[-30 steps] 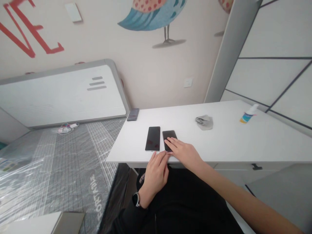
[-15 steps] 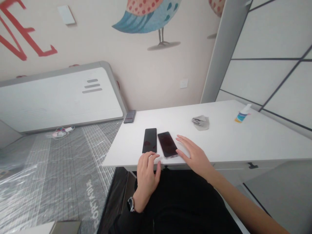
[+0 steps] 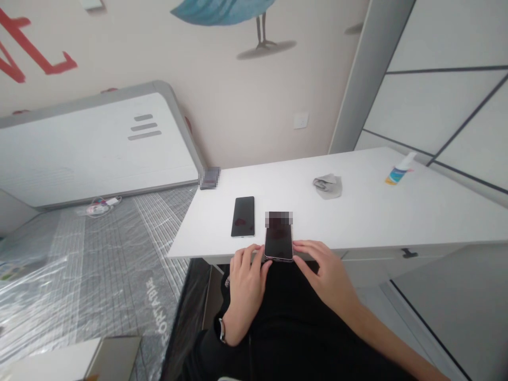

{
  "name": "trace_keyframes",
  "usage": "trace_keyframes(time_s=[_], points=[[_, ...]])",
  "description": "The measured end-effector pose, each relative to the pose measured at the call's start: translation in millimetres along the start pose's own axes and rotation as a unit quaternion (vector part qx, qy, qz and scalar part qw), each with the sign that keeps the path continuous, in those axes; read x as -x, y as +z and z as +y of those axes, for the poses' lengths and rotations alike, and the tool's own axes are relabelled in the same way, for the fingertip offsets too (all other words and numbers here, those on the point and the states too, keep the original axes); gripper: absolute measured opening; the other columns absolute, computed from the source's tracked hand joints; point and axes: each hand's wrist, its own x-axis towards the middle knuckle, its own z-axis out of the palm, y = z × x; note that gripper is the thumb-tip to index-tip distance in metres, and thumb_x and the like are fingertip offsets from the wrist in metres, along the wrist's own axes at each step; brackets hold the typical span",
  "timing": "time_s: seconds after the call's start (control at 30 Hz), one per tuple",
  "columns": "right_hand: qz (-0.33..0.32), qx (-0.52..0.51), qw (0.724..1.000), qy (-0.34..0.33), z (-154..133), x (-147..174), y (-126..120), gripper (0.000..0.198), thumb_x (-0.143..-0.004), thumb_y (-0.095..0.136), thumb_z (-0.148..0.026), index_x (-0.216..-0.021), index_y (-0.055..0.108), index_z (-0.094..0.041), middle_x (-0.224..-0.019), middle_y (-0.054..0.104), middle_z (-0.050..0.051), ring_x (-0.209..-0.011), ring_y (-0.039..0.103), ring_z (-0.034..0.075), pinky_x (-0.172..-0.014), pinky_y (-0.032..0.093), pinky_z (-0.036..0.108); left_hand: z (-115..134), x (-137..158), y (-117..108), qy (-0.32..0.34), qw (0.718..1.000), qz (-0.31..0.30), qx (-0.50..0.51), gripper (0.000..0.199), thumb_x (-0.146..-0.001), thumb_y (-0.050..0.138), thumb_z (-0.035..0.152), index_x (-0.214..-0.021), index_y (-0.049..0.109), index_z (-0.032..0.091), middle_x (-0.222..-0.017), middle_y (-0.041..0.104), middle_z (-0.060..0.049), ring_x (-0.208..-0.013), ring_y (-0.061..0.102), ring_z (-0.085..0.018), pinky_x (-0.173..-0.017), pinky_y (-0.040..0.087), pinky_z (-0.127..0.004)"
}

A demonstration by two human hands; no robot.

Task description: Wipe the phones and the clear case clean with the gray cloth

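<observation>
A dark-screened phone with a pinkish rim (image 3: 278,242) is raised at the near edge of the white table (image 3: 357,222), its top end blurred. My left hand (image 3: 246,275) grips its lower left corner and my right hand (image 3: 323,267) grips its lower right side. A second black phone (image 3: 243,216) lies flat on the table just left of it, touched by neither hand. A watch sits on my left wrist.
A crumpled grey cloth (image 3: 328,185) and a small spray bottle (image 3: 399,169) lie farther back on the table's right part. A small blurred dark object (image 3: 209,178) sits at the back left corner. Left of the table is a plastic-wrapped mattress (image 3: 79,264) with a white headboard (image 3: 99,148).
The pinkish-rimmed phone came off the table toward me: my right hand slid off its screen to its side, both hands closed on its lower end, and it now stands straight at the table's edge.
</observation>
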Motion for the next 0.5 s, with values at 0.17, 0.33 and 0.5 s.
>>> trace_keyframes(time_s=[0.17,0.33,0.5], points=[[0.003,-0.044,0.998,0.046,-4,24,-1,0.032,-0.100,0.060,-0.045,-0.121,0.073,-0.025,-0.128,0.075,0.009,-0.104,0.073,0.027,-0.088,0.060,0.042,2,9,-2,-0.035,0.997,0.010,0.074,0.019,-0.101,0.063,0.033,-0.110,0.071,0.018,-0.102,0.072,-0.009,-0.094,0.067,-0.024,-0.083,0.053,-0.036],[-0.011,-0.107,0.985,0.138,-5,28,-2,0.029,-0.098,0.059,-0.051,-0.100,0.069,-0.023,-0.112,0.075,0.010,-0.078,0.069,0.021,-0.064,0.055,0.034,3,2,-3,-0.202,0.924,-0.171,0.277,0.035,-0.098,0.062,0.049,-0.079,0.069,0.020,-0.069,0.064,-0.001,-0.063,0.058,-0.016,-0.063,0.041,-0.029],[-0.133,-0.197,0.948,0.211,-3,22,1,0.049,-0.095,0.052,-0.069,-0.086,0.064,-0.023,-0.073,0.068,0.002,-0.060,0.062,0.019,-0.057,0.048,0.032,5,-9,8,-0.293,0.748,-0.261,0.535,0.063,-0.093,0.042,0.078,-0.066,0.052,0.021,-0.052,0.046,0.004,-0.046,0.038,-0.011,-0.051,0.029,-0.027]])
